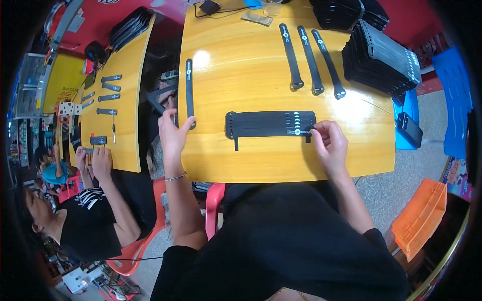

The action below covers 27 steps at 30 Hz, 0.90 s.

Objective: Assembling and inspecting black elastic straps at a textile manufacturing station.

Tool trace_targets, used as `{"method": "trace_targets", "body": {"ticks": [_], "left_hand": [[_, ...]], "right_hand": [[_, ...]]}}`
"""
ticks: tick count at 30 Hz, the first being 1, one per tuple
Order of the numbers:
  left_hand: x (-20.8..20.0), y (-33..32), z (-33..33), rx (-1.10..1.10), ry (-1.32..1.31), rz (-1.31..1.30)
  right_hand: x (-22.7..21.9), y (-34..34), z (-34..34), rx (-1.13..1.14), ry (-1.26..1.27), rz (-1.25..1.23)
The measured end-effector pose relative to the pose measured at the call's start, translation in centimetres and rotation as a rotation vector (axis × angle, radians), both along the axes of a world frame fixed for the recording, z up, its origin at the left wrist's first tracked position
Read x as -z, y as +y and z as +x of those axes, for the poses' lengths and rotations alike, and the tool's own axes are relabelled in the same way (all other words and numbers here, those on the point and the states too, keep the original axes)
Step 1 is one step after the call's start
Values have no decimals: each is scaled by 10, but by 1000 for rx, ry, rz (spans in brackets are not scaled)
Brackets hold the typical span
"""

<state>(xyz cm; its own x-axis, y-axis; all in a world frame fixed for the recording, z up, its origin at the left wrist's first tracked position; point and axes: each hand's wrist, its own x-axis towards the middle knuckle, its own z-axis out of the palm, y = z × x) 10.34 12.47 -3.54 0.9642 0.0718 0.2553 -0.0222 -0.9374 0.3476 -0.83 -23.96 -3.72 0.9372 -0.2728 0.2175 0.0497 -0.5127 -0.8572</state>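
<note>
A flat black set of straps laid side by side (261, 125) lies on the yellow table, with pale marks near its right end and two short tabs at its lower edge. My right hand (331, 148) is at its right end, thumb and fingertips pinched together by the corner; what is between them is hidden. At the table's left edge, my left hand (174, 133) has thumb and fingers apart. Its thumb is by the lower, slotted end of a single black strap (189, 90). Three more black straps, a left one (290, 55), a middle one (310, 57) and a right one (328, 62), lie farther back.
A tall stack of black strap sets (379, 57) stands at the back right, beside a dark phone (409, 130). An orange basket (419, 218) is at the lower right. On the left, a co-worker's hands (95, 163) work at another yellow table (125, 95) with short black straps.
</note>
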Motion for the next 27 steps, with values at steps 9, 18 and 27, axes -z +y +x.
{"method": "trace_targets", "body": {"ticks": [9, 18, 27], "left_hand": [[-7, 10, -21, -183, 117, -154], [-45, -67, -62, 241, -99, -616], [-34, -100, -85, 470, 238, -765]], "right_hand": [[0, 0, -3, -9, 2, 31], [-41, 32, 4, -400, 228, 495], [-23, 7, 0, -306, 287, 830]]}}
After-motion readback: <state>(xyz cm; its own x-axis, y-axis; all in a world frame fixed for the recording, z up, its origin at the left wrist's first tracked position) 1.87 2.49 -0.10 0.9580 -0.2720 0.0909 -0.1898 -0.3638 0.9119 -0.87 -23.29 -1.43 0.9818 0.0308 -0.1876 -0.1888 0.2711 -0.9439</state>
